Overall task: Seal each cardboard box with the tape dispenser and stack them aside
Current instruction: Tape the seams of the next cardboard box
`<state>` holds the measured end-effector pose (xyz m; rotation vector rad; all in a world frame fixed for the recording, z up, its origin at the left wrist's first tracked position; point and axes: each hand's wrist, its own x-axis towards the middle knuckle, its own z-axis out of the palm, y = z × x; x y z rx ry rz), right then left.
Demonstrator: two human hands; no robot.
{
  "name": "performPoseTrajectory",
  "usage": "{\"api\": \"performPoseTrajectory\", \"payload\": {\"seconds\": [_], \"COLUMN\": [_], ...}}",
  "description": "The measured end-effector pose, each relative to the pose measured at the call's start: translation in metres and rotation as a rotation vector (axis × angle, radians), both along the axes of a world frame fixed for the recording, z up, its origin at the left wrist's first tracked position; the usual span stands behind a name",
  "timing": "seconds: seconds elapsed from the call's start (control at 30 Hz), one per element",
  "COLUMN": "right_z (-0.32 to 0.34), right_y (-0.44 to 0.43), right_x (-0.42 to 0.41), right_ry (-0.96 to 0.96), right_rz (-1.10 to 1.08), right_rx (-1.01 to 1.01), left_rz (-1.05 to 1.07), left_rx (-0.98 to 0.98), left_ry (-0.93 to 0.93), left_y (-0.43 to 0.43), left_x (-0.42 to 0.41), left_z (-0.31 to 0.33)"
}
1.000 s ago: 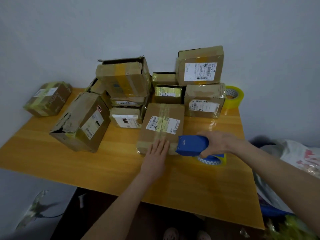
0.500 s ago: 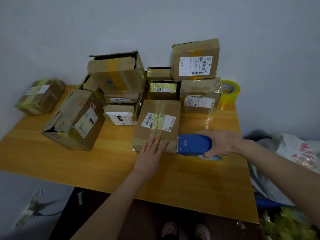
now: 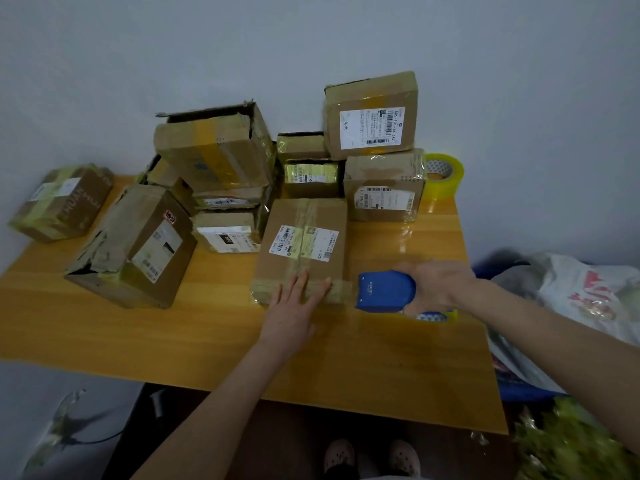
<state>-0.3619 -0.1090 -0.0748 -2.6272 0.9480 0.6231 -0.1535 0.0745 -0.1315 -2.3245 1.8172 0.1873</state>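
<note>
Cardboard box (image 3: 304, 251) lies flat mid-counter (image 3: 398, 362), long side running away from the person. Left hand (image 3: 289, 318) presses its near edge, fingers (image 3: 298, 285) straight. Right hand (image 3: 438, 285) grips the tape dispenser (image 3: 384, 292) just off the near-right corner, so it's nearer.

Left hand (image 3: 289, 315) and right hand (image 3: 438, 285) are bare like the forearms (image 3: 221, 403); the shoes (image 3: 339, 457) are pale perforated clogs.

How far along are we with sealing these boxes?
Done: taped boxes sit stacked at the back, like the top labelled box. In hand: left hand presses the flat box while right hand holds the blue tape dispenser at its near edge. Left: the open-topped box and the torn box look unsealed.
</note>
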Motion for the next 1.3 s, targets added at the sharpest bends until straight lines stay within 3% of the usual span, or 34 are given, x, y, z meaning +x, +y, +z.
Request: {"api": "performPoseTrajectory", "payload": {"seconds": [0.37, 0.73, 0.9, 1.03, 1.2, 1.3], "right_z": [0.006, 0.017, 0.026, 0.002, -0.038, -0.051], "right_y": [0.004, 0.010, -0.025, -0.022, -0.009, -0.010], "right_x": [0.044, 0.049, 0.011, 0.010, 0.021, 0.026], "right_ry": [0.119, 0.349, -0.133, -0.536, -0.676, -0.668], "right_rz": [0.004, -0.026, -0.460, -0.944, -1.334, -1.358], "right_rx": [0.072, -0.006, 0.246, 0.441, 0.772, 0.746], "left_rz": [0.013, 0.001, 0.017, 0.024, 0.003, 0.001], "left_rx": [0.009, 0.022, 0.010, -0.021, -0.027, -0.026], "left_ry": [-0.002, 0.030, 0.014, 0.016, 0.017, 0.030], "left_y": [-0.003, 0.000, -0.003, -0.002, 0.000, 0.000], "left_x": [0.000, 0.000, -0.002, -0.003, -0.002, -0.001], "left_z": [-0.003, 0.003, -0.001, -0.006, -0.008, -0.010]}}
